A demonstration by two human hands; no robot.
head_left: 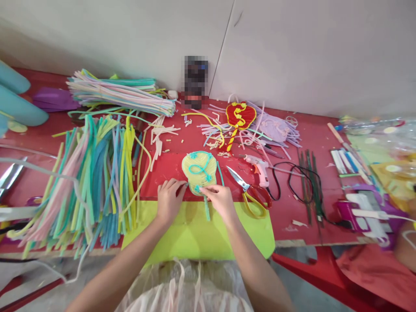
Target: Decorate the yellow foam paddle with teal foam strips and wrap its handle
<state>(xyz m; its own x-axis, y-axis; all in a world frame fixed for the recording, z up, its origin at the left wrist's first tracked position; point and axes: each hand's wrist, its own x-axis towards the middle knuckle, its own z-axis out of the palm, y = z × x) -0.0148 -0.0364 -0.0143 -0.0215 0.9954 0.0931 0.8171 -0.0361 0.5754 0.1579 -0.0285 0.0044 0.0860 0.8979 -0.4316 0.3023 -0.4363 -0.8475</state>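
A pale yellow fan [198, 177] made of pipe cleaners lies on the table in front of me, with a turquoise looped line, small turquoise flowers and a turquoise handle [207, 209]. At its lower part, my right hand [218, 197] pinches a small turquoise flower [197, 189] against the surface. My left hand [170, 195] is beside the fan's left edge, thumb and fingertips together; what they hold, if anything, is too small to make out. Scissors [248, 193] with yellow and red handles lie right of my right hand. Behind them rests a pink glue gun [258, 169].
Bundles of coloured pipe cleaners [107, 182] cover the left side. A red and yellow fan [240, 117] lies at the back, beside lilac pipe cleaners [279, 128]. A black cable [292, 186] and dark green stems [312, 186] lie right. A lime-green mat [195, 234] lines the front edge.
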